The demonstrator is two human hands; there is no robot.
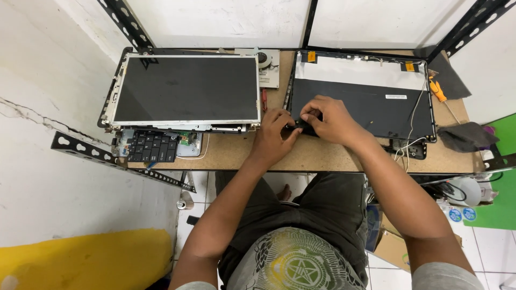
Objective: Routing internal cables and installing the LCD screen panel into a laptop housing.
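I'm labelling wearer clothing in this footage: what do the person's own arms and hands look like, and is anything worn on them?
Both forearms are bare to above the elbow, and short grey sleeves show at the picture's bottom edge. The left hand and right hand are bare too: no gloves, and no watch, ring or wristband that I can see.

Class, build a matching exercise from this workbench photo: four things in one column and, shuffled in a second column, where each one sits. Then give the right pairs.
1. bare screen panel
2. orange-handled screwdriver
3. cooling fan
4. dark cloth

A. far edge, between the two laptop parts
B. right end of the bench
C. left half of the bench
D. beside the lid shell's right edge

Pairs: 1-C, 2-D, 3-A, 4-B
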